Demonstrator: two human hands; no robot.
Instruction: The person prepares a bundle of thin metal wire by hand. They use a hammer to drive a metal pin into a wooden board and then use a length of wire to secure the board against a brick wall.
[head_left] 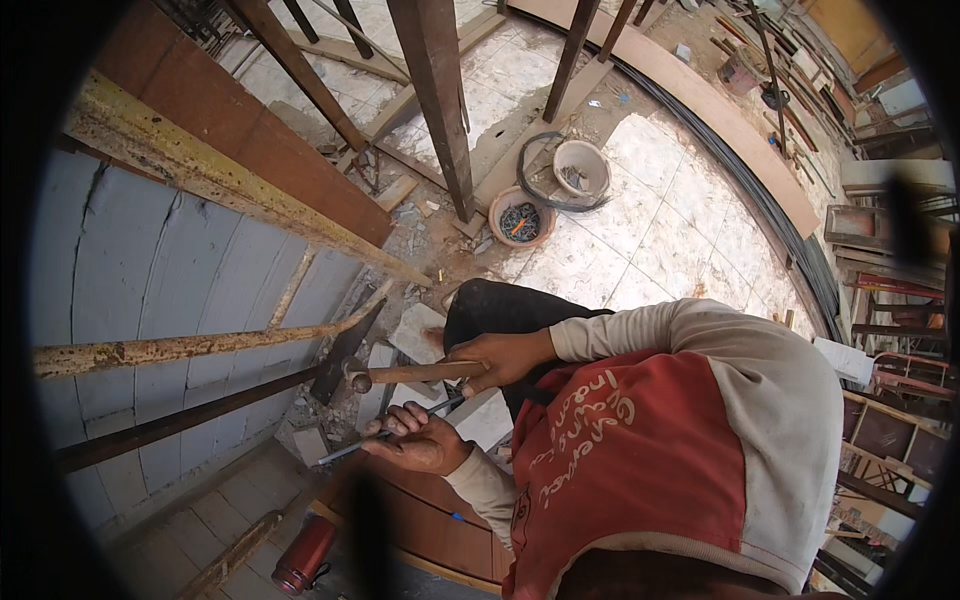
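Note:
My right hand [500, 358] is closed around the wooden handle of a hammer [415, 374], whose small metal head points toward the grey wall. Just nearer, my left hand [418, 442] has its fingers curled round a slim grey metal chisel [343, 454]. The chisel slants, with one end out past the fingertips and the other reaching back beneath the right hand. Hammer head and chisel are apart. Pale broken blocks [482, 418] and rubble lie below both hands. Dark cloth over my knee [500, 310] shows beyond the right hand.
Rusty metal poles [190, 350] and a yellowish beam [230, 190] cross at left before the grey wall [150, 270]. A red flask [305, 553] and a brown wooden board [430, 500] are near. Two buckets, one with metal bits [520, 222], one paler [582, 168], stand beyond.

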